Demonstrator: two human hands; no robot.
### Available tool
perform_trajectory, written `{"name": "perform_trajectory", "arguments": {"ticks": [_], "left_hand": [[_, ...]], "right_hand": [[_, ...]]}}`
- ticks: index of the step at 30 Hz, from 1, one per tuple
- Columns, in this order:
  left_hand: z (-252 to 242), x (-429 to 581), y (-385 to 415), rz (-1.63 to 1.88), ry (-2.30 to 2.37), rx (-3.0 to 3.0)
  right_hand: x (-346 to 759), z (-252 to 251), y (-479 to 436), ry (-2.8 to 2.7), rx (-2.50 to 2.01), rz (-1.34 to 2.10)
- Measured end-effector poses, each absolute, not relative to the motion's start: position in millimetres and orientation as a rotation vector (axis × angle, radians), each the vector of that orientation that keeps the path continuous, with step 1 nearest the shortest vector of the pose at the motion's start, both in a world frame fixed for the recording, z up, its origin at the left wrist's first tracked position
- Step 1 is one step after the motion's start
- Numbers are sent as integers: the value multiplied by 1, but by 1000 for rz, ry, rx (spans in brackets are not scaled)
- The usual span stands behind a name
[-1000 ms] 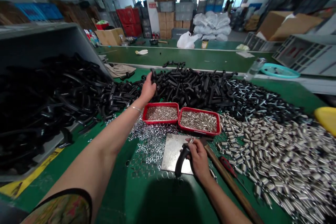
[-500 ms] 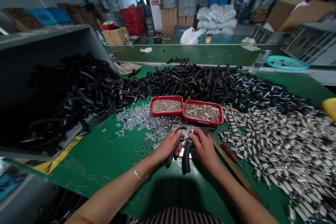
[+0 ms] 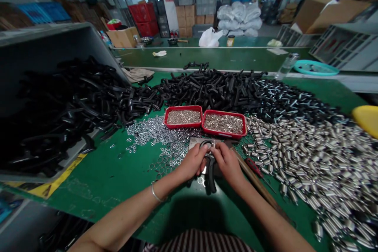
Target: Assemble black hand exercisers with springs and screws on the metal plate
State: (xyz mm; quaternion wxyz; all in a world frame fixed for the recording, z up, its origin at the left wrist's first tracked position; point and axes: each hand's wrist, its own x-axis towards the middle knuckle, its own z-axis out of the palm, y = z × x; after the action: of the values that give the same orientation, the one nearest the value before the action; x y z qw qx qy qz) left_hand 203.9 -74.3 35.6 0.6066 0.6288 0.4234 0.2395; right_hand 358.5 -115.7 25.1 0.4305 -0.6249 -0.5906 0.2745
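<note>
My left hand (image 3: 191,162) is closed around a black curved handle (image 3: 206,142), whose hooked end shows above the fingers. Close beside it, my right hand (image 3: 228,164) pinches a small metal coil spring (image 3: 213,144) at its fingertips. A second black handle (image 3: 211,176) hangs down between the hands, and the fingers hide where these parts meet. Both hands are over a metal plate (image 3: 194,141) on the green table (image 3: 124,189). Several thin metal rings (image 3: 201,181) lie just below the hands.
Two red trays (image 3: 183,126) (image 3: 224,134) of small metal parts stand ahead. Black handles (image 3: 206,86) pile behind them and in a grey bin (image 3: 97,43). Loose springs (image 3: 307,165) cover the right. A hammer (image 3: 260,187) and a red-handled screwdriver (image 3: 254,166) lie beside my right hand.
My hands have come closer together, bringing the hooked end of the left handle up to the spring. The whole view has shifted slightly.
</note>
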Motion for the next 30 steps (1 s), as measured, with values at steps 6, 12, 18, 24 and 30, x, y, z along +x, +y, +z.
{"name": "perform_trajectory", "arguments": {"ticks": [6,12,18,24,30], "left_hand": [[26,201,-87,617,1014,1432],[24,194,-97,661,1023,1476],[28,185,-93,595,1084,1810],[46,172,-85,288,1029,2281],[44,175,-76,308,1024,2306]], "right_hand": [[358,25,-128,-1427,-1490,815],[355,40,-138,-1482,-1495,845],[357,50,-141,-1524,-1489,866],[363,45,-143,-1602,-1380,1050],[359,36,-129,-1687,-1433,940]]}}
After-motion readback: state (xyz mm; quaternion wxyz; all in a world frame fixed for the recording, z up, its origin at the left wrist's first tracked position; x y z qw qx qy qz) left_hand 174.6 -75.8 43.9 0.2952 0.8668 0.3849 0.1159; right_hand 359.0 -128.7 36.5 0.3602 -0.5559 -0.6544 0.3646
